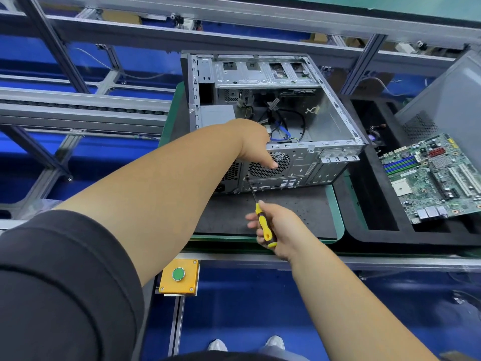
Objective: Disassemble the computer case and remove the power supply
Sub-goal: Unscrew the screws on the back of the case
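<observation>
Setting: an assembly line of aluminium rails over a blue floor, with a green-edged pallet (pixel 338 230) topped by a dark mat.
Computer case (pixel 273 121): lies open side up on the far half of the pallet, rear panel facing the person; loose cables (pixel 283 126) lie inside.
Power supply (pixel 217 114): grey box in the case's near-left corner, partly hidden by the left arm.
Left hand (pixel 256 142): hooked over the case's near top edge, thumb lying on the rear fan grille (pixel 268 165); the other fingers reach inside, out of sight, so their state cannot be told.
Right hand (pixel 276 225): fingers curled round the yellow-and-black handle of a screwdriver (pixel 263 220).
Screwdriver tip: set against the rear panel, just below the grille.
Motherboard (pixel 432 178): rests tilted in a black foam tray (pixel 377 204) beside the pallet's right edge.
Button box (pixel 179 276): yellow with a green button, below the pallet's near edge.
</observation>
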A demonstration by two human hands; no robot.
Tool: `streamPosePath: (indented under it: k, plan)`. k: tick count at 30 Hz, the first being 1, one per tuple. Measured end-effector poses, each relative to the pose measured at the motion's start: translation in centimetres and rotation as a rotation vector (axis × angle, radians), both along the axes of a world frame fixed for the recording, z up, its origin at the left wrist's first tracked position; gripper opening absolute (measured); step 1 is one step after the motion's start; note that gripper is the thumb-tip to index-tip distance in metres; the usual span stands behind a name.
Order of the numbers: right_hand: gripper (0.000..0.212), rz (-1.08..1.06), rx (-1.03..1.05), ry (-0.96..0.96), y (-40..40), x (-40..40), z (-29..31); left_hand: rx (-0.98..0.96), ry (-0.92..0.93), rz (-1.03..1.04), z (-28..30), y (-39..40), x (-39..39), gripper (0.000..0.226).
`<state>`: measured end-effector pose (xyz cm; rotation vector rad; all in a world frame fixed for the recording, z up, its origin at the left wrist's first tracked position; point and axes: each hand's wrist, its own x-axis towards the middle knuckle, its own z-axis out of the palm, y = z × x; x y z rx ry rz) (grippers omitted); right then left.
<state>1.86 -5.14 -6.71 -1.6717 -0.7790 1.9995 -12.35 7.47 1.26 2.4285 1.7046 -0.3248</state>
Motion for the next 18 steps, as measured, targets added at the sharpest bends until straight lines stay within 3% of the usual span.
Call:
streamPosePath:
  k: [3, 9, 11, 14, 18]
  plan:
    - [0.044, -0.079, -0.178, 0.341, 0.2, 0.7, -0.4, 0.005, -0.003, -0.001, -0.1, 0.0, 0.0, 0.054]
    - [0.033, -0.164, -0.231, 0.65, -0.9, 0.6, -1.4, -0.001, -0.008, 0.0, -0.3, 0.2, -0.1, 0.052]
    - [0.032, -0.185, -0.224, 0.671, -1.2, 0.3, -1.6, 0.002, -0.01, -0.002, -0.3, 0.2, -0.2, 0.052]
    - [0.033, -0.138, -0.096, 0.475, -1.1, -0.3, -1.6, 0.005, -0.01, -0.004, -0.3, 0.2, -0.2, 0.053]
    - [0.034, 0.053, 0.139, -0.12, -1.0, -0.9, -0.8, 0.015, -0.016, -0.005, -0.3, 0.2, -0.2, 0.054]
